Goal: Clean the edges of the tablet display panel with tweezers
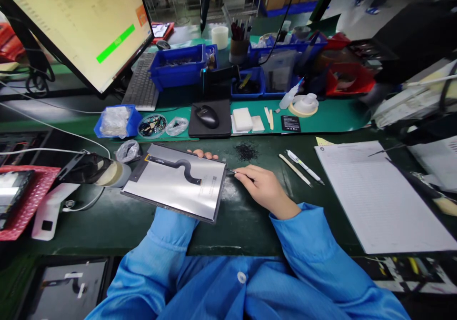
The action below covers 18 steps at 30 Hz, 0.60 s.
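Observation:
A tablet-sized display panel (182, 182) with a silver back and a black flex cable (187, 165) is held tilted above the bench. My left hand (203, 154) supports it from beneath; only its fingertips show past the far edge, the rest being hidden under the panel. Pinched in my right hand (262, 186) is a thin dark pointed tool, possibly tweezers (231, 170), its tip at the panel's right edge. Just beyond that edge lies a small pile of black scraps (246, 151) on the dark bench mat.
A white pen (305, 166) and a thin pale stick (295, 169) lie to the right, beside a stack of lined paper (378, 196). A mouse (207, 116), blue bins (178, 67) and a monitor (85, 20) stand behind. Another panel (67, 286) rests lower left.

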Each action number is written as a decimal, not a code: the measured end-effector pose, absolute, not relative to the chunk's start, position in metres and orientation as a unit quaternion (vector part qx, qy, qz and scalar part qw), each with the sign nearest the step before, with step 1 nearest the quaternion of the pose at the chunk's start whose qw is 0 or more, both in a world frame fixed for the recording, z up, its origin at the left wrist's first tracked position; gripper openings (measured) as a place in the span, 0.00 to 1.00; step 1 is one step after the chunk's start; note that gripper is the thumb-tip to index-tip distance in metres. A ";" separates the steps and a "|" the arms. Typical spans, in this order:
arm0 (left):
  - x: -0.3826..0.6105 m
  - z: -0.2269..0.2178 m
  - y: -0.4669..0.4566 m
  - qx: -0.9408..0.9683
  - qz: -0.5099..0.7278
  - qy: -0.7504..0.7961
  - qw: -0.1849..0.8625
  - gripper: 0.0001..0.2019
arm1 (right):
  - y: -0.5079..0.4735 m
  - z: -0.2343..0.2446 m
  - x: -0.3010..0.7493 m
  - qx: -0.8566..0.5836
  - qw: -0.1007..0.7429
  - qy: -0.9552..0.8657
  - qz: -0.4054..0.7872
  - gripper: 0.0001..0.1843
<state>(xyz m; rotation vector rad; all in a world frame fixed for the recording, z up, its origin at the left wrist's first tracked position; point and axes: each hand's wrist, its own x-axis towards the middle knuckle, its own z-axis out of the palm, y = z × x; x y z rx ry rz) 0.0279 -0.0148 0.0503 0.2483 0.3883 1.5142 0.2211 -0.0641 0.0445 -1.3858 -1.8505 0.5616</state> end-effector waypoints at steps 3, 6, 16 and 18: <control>0.026 0.043 -0.013 0.129 0.676 0.152 0.709 0.09 | -0.065 0.043 0.220 -0.555 0.385 -0.694 0.250 0.13; 0.025 0.041 -0.013 0.135 0.674 0.146 0.711 0.09 | -0.065 0.045 0.219 -0.556 0.386 -0.691 0.255 0.12; 0.029 0.051 -0.014 0.121 0.676 0.196 0.700 0.11 | -0.066 0.048 0.219 -0.557 0.371 -0.699 0.251 0.12; 0.028 0.050 -0.013 0.120 0.674 0.192 0.703 0.11 | -0.066 0.048 0.218 -0.549 0.367 -0.709 0.246 0.11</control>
